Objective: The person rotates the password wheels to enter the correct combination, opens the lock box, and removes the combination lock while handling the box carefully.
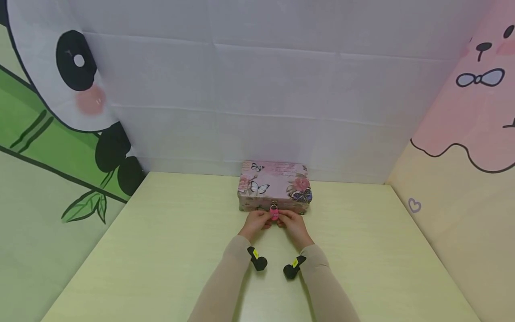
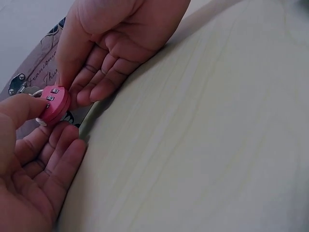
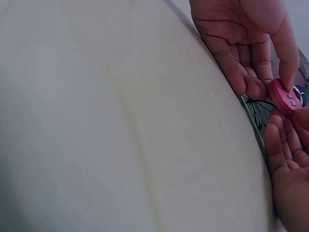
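A pink combination padlock (image 1: 274,214) hangs by its shackle at the front clasp of a flowered, butterfly-printed box (image 1: 267,181). From the left side, my left hand (image 1: 256,222) pinches the padlock between thumb and fingers. My right hand (image 1: 295,225) pinches it from the other side. In the left wrist view, small number dials show on the face of the padlock (image 2: 54,103), beside the metal clasp (image 2: 18,86). The right wrist view also shows both thumbs on the padlock (image 3: 285,98). The box's lid is down.
The box stands on a pale yellow table (image 1: 181,250), near the white back wall (image 1: 265,89). Side panels carry a panda drawing on the left and a pink animal on the right. Black wrist cameras (image 1: 259,261) are strapped to both sleeves.
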`<move>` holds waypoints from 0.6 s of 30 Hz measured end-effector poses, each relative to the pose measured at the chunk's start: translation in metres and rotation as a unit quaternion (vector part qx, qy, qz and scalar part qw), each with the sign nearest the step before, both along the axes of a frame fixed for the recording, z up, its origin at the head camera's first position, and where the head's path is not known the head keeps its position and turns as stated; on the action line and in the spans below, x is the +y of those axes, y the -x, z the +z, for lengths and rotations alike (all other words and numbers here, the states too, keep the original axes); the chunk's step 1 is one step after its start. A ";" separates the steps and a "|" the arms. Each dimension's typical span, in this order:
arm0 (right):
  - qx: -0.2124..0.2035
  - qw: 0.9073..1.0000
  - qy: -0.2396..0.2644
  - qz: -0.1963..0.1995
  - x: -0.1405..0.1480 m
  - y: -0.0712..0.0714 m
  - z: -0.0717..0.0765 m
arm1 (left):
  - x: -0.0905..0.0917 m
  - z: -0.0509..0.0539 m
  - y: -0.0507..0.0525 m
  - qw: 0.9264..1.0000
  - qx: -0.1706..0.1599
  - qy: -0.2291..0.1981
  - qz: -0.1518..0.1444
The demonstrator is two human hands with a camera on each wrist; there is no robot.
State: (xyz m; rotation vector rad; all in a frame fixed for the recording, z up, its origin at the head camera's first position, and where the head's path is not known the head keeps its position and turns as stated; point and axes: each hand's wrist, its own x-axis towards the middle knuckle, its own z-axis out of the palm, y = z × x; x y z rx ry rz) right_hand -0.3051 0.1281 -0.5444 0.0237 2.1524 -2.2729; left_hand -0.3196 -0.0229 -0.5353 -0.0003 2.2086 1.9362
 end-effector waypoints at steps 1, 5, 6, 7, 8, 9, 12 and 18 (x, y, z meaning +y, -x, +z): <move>-0.001 1.000 0.001 -0.001 0.000 0.000 0.000 | 0.000 0.000 0.000 1.000 0.005 0.002 -0.002; 0.003 1.000 0.002 -0.001 0.000 0.001 0.000 | 0.001 -0.001 0.001 1.000 0.013 0.005 -0.009; 0.005 1.000 0.002 -0.001 0.000 0.001 -0.001 | 0.001 -0.001 0.001 1.000 0.014 0.006 -0.010; 0.007 1.000 0.002 -0.001 0.001 0.002 -0.002 | 0.001 -0.001 0.001 1.000 0.014 0.006 -0.010; 0.010 1.000 0.001 -0.001 0.001 0.002 -0.003 | 0.002 -0.001 0.000 1.000 0.014 0.006 -0.010; 0.011 1.000 0.001 -0.001 0.001 0.002 -0.003 | 0.002 -0.001 0.000 1.000 0.013 0.006 -0.011; 0.010 1.000 0.002 -0.001 0.001 0.002 -0.004 | 0.002 0.000 -0.001 1.000 0.021 0.009 -0.012; 0.010 1.000 0.003 -0.001 0.001 0.002 -0.003 | 0.002 0.000 -0.001 0.999 0.035 0.013 -0.012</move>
